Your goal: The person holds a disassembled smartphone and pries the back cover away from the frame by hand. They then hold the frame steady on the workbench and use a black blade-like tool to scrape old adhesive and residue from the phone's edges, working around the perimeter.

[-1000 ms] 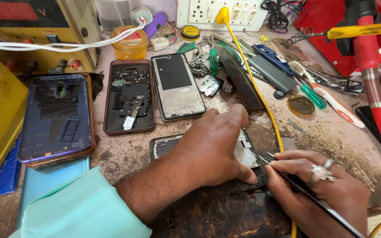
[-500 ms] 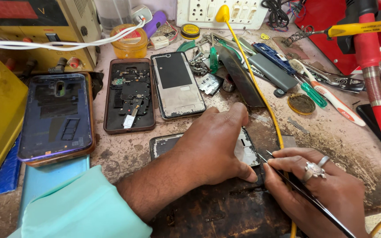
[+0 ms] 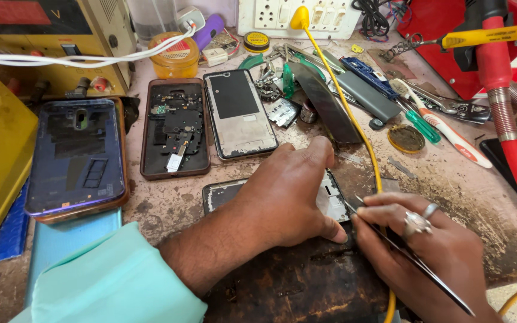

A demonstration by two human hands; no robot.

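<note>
The worn workbench (image 3: 169,206) carries everything, stained and pitted around both hands. Beyond the left hand's knuckles lie 3 phone parts in a row: a blue back cover (image 3: 76,155) farthest to its left, an opened phone body (image 3: 175,128) showing dark inner parts, and a grey metal frame (image 3: 239,113) nearest the fingertips. A yellow cable (image 3: 354,128) runs from the wall socket down between the 2 hands and passes under the right hand.

The left hand (image 3: 282,197) lies palm down, fingers pressed together and curled over an opened phone (image 3: 228,194), pinning it flat to the bench; its thumb tip rests at the phone's near right corner. Only the phone's left end and a pale strip by the index finger show.

The right hand (image 3: 432,251), ring on 1 finger, sits just right of the left thumb, fingers pinching slim tweezers (image 3: 414,263) whose tip (image 3: 349,207) touches the phone's right edge.

Right of that hand's knuckles lie a green-handled screwdriver (image 3: 421,122) and a white toothbrush (image 3: 456,140).
</note>
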